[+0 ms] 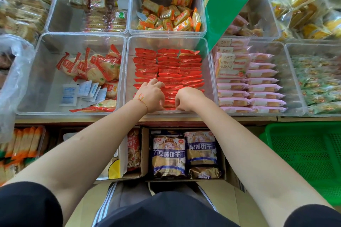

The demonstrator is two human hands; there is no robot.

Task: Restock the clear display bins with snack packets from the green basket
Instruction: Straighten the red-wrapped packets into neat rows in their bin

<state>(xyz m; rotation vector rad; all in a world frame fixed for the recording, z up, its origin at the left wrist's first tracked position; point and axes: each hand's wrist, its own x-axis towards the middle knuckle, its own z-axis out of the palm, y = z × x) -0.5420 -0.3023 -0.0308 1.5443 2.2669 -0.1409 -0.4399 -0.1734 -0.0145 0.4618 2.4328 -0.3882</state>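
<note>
While both of your hands reach into the clear bin [129, 72] straight ahead, your left hand [150, 96] lies curled on the red snack packets [168, 68], fingertips pressing into the near rows. Your right hand [188, 98] sits just beside it, knuckles up and fingers tucked under at the bin's near wall; you cannot tell whether they pinch a packet. Most packets stand in three tidy rows beyond your fingers. Down to the right of your right forearm, well apart from both hands, sits the green basket [302, 153].
</note>
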